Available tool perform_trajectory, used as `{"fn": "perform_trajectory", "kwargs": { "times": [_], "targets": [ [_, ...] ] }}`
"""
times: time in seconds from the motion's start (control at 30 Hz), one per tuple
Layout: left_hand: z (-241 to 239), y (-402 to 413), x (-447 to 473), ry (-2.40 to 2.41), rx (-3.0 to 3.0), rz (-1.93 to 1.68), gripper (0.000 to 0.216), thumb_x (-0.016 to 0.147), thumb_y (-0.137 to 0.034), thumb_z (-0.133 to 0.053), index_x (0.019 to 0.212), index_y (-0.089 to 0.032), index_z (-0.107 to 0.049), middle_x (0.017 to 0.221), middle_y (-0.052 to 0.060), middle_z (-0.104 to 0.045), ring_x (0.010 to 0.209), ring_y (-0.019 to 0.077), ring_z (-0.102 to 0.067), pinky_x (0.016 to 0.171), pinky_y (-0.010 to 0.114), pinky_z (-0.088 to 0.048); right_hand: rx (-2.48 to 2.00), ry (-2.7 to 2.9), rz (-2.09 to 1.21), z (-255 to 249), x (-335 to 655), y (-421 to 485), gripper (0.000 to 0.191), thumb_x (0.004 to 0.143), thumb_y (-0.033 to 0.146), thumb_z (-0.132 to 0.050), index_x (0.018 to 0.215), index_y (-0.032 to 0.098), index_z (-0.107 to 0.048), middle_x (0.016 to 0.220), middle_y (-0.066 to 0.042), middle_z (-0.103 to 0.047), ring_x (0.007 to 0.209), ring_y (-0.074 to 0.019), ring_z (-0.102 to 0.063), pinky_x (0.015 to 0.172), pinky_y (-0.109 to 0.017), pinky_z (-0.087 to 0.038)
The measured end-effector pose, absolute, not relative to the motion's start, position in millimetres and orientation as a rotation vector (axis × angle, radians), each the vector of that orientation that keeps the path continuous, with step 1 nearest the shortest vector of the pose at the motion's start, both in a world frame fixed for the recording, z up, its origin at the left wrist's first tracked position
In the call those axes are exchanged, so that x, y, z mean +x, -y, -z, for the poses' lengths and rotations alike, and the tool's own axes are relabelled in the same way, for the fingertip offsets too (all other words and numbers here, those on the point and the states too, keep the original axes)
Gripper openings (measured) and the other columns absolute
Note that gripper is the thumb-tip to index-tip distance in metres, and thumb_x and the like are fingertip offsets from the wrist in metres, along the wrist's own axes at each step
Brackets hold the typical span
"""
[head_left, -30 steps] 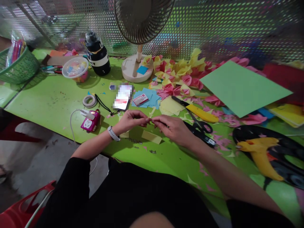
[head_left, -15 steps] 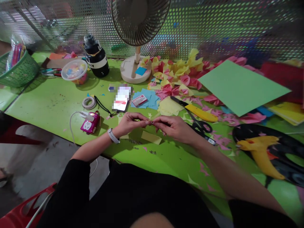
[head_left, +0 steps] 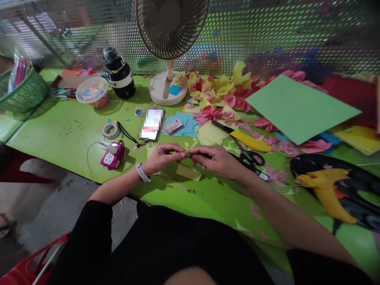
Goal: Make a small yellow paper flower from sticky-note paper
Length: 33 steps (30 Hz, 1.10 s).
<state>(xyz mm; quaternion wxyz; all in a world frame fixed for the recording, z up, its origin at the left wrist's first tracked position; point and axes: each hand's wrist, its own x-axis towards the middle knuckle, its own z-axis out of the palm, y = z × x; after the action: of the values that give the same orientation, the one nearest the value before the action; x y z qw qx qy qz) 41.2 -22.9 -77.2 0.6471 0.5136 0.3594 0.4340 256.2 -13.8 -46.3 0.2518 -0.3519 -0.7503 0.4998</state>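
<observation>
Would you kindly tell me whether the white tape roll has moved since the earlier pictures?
No; judged against the magenta plug adapter, the white tape roll keeps the same place, though the view has shifted slightly.

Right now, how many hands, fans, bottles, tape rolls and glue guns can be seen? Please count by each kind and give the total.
Hands: 2 (left hand, right hand)
Fan: 1
Bottle: 1
Tape roll: 1
Glue gun: 1
Total: 6

Hands (head_left: 209,159) pinching tiny piece (head_left: 189,154), green table (head_left: 67,132)
</observation>
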Motion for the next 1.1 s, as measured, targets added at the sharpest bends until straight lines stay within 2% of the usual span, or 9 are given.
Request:
{"fn": "perform_trajectory", "kwargs": {
  "times": [0.1,0.2,0.37,0.6,0.87,0.97,1.1],
  "targets": [
    [80,24,43,-0.838,1.154,-1.105,0.018,0.069,-0.033,-0.085,0.078,-0.019,-0.077,0.075,0.001,-0.071,0.062,0.0063,-0.061,0.062,0.022,-0.052,-0.978,2.023,-1.291,46,252,18,0.027,0.094,0.039,-0.057,0.103,0.019,-0.074,0.079,-0.004,-0.073,0.054,-0.0126,-0.062,0.051,-0.025,-0.05],
    [83,25,44,-0.848,1.128,-1.208,0.016,0.07,-0.032,-0.085,0.078,-0.02,-0.077,0.073,0.0,-0.071,0.063,0.0064,-0.062,0.064,0.022,-0.052,-1.001,2.035,-1.067,49,247,23,0.024,0.095,0.035,-0.058,0.104,0.019,-0.072,0.085,-0.006,-0.075,0.06,-0.0145,-0.066,0.054,-0.027,-0.052],
    [81,27,45,-0.907,1.118,-1.191,0.019,0.071,-0.033,-0.084,0.078,-0.018,-0.076,0.073,0.001,-0.072,0.065,0.0075,-0.063,0.066,0.022,-0.052,-0.94,2.1,-0.84,59,245,24,0.023,0.098,0.032,-0.052,0.104,0.023,-0.072,0.086,-0.005,-0.075,0.06,-0.0146,-0.066,0.055,-0.029,-0.053],
    [79,28,48,-0.959,1.15,-1.233,0.025,0.069,-0.036,-0.085,0.07,-0.016,-0.071,0.068,-0.001,-0.068,0.062,0.0068,-0.06,0.061,0.021,-0.049,-0.941,2.142,-0.865,58,243,25,0.027,0.1,0.035,-0.049,0.106,0.021,-0.072,0.082,-0.005,-0.075,0.063,-0.0157,-0.066,0.058,-0.03,-0.054],
    [82,29,48,-0.933,1.183,-1.246,0.016,0.07,-0.03,-0.084,0.077,-0.018,-0.076,0.074,0.001,-0.073,0.068,0.0083,-0.065,0.067,0.022,-0.053,-0.962,2.106,-0.906,62,245,26,0.027,0.099,0.036,-0.051,0.108,0.023,-0.073,0.082,-0.005,-0.075,0.064,-0.0168,-0.068,0.06,-0.032,-0.056],
    [82,27,48,-0.95,1.113,-1.2,0.02,0.069,-0.032,-0.085,0.081,-0.018,-0.077,0.079,0.002,-0.074,0.071,0.0091,-0.067,0.07,0.023,-0.054,-0.98,2.077,-0.924,60,244,27,0.025,0.098,0.035,-0.053,0.108,0.024,-0.073,0.083,-0.004,-0.076,0.06,-0.0152,-0.067,0.057,-0.03,-0.054],
    [82,24,46,-1.007,1.162,-1.221,0.018,0.068,-0.031,-0.086,0.076,-0.018,-0.076,0.075,0.0,-0.071,0.069,0.0075,-0.064,0.067,0.021,-0.052,-0.973,2.063,-0.851,63,243,29,0.023,0.097,0.032,-0.056,0.11,0.023,-0.073,0.084,-0.004,-0.076,0.054,-0.0133,-0.064,0.052,-0.028,-0.052]
  ]
}}
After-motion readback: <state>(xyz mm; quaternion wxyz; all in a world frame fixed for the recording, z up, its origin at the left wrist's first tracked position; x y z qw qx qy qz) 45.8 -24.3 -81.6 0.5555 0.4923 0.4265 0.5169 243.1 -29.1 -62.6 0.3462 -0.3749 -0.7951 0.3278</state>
